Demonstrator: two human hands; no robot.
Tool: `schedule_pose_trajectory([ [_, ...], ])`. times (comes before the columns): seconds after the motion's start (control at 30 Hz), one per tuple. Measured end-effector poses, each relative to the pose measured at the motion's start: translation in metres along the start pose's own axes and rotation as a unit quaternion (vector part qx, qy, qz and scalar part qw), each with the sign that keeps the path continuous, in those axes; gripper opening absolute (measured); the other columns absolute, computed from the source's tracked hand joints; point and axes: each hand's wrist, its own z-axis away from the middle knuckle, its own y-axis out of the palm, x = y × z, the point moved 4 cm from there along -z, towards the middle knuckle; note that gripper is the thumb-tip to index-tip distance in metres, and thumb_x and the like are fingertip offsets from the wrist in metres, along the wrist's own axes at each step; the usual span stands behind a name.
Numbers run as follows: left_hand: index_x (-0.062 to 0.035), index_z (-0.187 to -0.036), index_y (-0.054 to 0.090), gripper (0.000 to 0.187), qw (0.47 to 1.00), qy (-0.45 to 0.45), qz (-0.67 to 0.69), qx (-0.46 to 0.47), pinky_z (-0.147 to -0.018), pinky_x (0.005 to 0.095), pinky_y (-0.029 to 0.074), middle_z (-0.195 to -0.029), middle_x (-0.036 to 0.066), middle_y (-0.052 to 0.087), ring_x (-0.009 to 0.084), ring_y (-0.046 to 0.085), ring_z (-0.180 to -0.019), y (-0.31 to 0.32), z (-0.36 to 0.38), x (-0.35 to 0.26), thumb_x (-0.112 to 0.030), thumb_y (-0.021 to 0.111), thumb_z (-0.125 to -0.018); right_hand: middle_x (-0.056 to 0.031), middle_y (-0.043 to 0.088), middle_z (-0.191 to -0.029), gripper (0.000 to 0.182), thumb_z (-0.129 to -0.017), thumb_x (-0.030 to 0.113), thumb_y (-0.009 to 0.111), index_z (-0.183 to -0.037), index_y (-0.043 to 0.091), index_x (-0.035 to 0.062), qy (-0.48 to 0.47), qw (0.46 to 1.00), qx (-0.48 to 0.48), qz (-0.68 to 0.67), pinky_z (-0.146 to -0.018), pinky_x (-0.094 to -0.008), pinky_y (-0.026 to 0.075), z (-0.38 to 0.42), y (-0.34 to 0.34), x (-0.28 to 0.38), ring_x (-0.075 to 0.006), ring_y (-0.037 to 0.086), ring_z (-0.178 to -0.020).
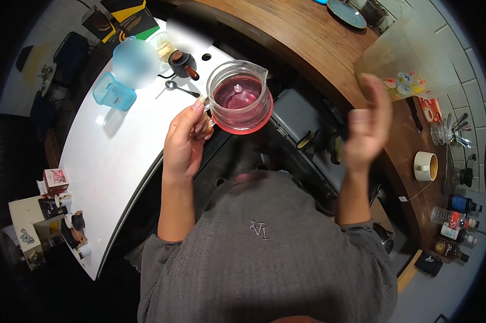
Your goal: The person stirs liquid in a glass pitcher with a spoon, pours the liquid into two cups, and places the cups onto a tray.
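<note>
My left hand (188, 132) grips the handle of a clear glass pitcher (240, 102) with pink-red liquid in it. The pitcher is held up in front of me, between the white counter and the wooden one. My right hand (368, 121) is raised at the right, blurred by motion, with nothing visible in it; it is apart from the pitcher and near the wooden counter's edge. A metal spoon (171, 85) and a dark pot with a wooden handle (182, 64) are on the white counter just beyond my left hand.
The white counter (100, 177) holds a blue plastic cup (113, 92) and a red box (55, 180). On the wooden counter (307, 37) are a plate (346, 14), a large translucent container (404, 59), a mug (425, 166) and several bottles (449, 218).
</note>
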Motion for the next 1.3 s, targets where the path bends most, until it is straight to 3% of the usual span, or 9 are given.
schedule_pose_trajectory([
  [0.03, -0.0139, -0.064, 0.04, 0.038, 1.0, 0.017, 0.006, 0.011, -0.06, 0.0276, 0.031, -0.06, -0.003, 0.034, 0.0115, 0.036, -0.06, -0.003, 0.002, -0.001, -0.031, 0.051, -0.097, -0.0199, 0.046, -0.138, 0.055, -0.089, 0.026, 0.056, -0.134, 0.045, -0.0034, 0.036, 0.992, 0.12, -0.003, -0.105, -0.0398, 0.036, 0.01, 0.022, 0.011, -0.0298, 0.045, -0.128],
  [0.17, -0.0129, -0.067, 0.047, 0.035, 0.999, 0.04, 0.019, -0.013, -0.059, 0.0254, 0.03, -0.061, -0.004, 0.037, 0.0084, 0.034, -0.06, -0.02, 0.015, -0.008, -0.029, 0.054, -0.096, -0.0203, 0.039, -0.145, 0.063, -0.093, 0.035, 0.055, -0.141, 0.037, -0.0015, 0.043, 0.96, 0.276, -0.023, -0.109, -0.0427, 0.025, 0.049, 0.103, 0.019, -0.0357, 0.037, -0.134],
  [0.3, -0.0128, -0.068, 0.049, 0.033, 0.996, 0.046, 0.04, -0.058, -0.059, 0.0251, 0.031, -0.061, -0.004, 0.037, 0.0078, 0.034, -0.06, -0.049, 0.033, -0.015, -0.028, 0.055, -0.096, -0.0197, 0.039, -0.145, 0.063, -0.093, 0.033, 0.054, -0.142, 0.035, -0.0016, -0.011, 0.948, 0.318, -0.002, -0.107, -0.0426, 0.022, 0.069, 0.141, 0.035, -0.0358, 0.035, -0.135],
  [0.67, -0.0121, -0.069, 0.051, 0.031, 0.982, 0.085, 0.063, -0.155, -0.06, 0.0246, 0.03, -0.062, -0.006, 0.037, 0.0065, 0.034, -0.06, -0.147, 0.085, -0.047, -0.026, 0.057, -0.096, -0.0188, 0.037, -0.147, 0.068, -0.087, 0.028, 0.062, -0.142, 0.034, -0.0009, -0.057, 0.924, 0.375, -0.048, -0.104, -0.042, 0.023, 0.112, 0.218, 0.099, -0.0341, 0.035, -0.135],
  [0.77, -0.0122, -0.069, 0.05, 0.031, 0.978, 0.093, 0.064, -0.174, -0.06, 0.0252, 0.03, -0.062, -0.006, 0.036, 0.0067, 0.033, -0.06, -0.172, 0.097, -0.056, -0.027, 0.056, -0.096, -0.0158, 0.043, -0.144, 0.061, -0.084, 0.028, 0.066, -0.136, 0.046, 0.0011, -0.095, 0.919, 0.382, -0.033, -0.1, -0.0402, 0.026, 0.119, 0.236, 0.112, -0.0303, 0.041, -0.131],
  [0.87, -0.0123, -0.069, 0.049, 0.032, 0.974, 0.093, 0.068, -0.193, -0.06, 0.0259, 0.03, -0.061, -0.005, 0.035, 0.0074, 0.032, -0.06, -0.199, 0.108, -0.062, -0.027, 0.054, -0.097, -0.0108, 0.06, -0.124, 0.051, -0.077, 0.024, 0.074, -0.122, 0.059, 0.003, -0.148, 0.924, 0.351, -0.029, -0.095, -0.0372, 0.029, 0.125, 0.253, 0.13, -0.0252, 0.053, -0.117],
  [0.93, -0.0122, -0.068, 0.048, 0.033, 0.973, 0.094, 0.072, -0.196, -0.061, 0.0261, 0.03, -0.061, -0.005, 0.034, 0.0078, 0.032, -0.061, -0.216, 0.116, -0.065, -0.027, 0.053, -0.097, -0.0049, 0.07, -0.097, 0.032, -0.072, 0.015, 0.079, -0.1, 0.069, 0.0046, -0.073, 0.958, 0.27, -0.064, -0.087, -0.0337, 0.034, 0.128, 0.261, 0.131, -0.02, 0.062, -0.097],
  [1.07, -0.0123, -0.072, 0.038, 0.032, 0.973, 0.086, 0.066, -0.202, -0.064, 0.0292, 0.03, -0.065, -0.003, 0.032, 0.0121, 0.03, -0.065, -0.248, 0.129, -0.069, -0.025, 0.05, -0.098, -0.0022, 0.07, -0.081, 0.007, -0.075, 0.006, 0.076, -0.081, 0.071, 0.0058, 0.003, 0.972, 0.225, -0.064, -0.078, -0.0294, 0.04, 0.13, 0.279, 0.13, -0.0162, 0.064, -0.083],
  [1.3, -0.011, -0.069, 0.036, 0.035, 0.971, 0.085, 0.058, -0.215, -0.063, 0.0287, 0.029, -0.064, -0.002, 0.03, 0.0121, 0.03, -0.064, -0.286, 0.125, -0.057, -0.024, 0.048, -0.099, -0.0039, 0.073, -0.082, 0.009, -0.083, 0.007, 0.068, -0.09, 0.072, 0.002, 0.16, 0.958, 0.231, -0.065, -0.081, -0.0276, 0.044, 0.133, 0.295, 0.102, -0.0155, 0.064, -0.077],
])
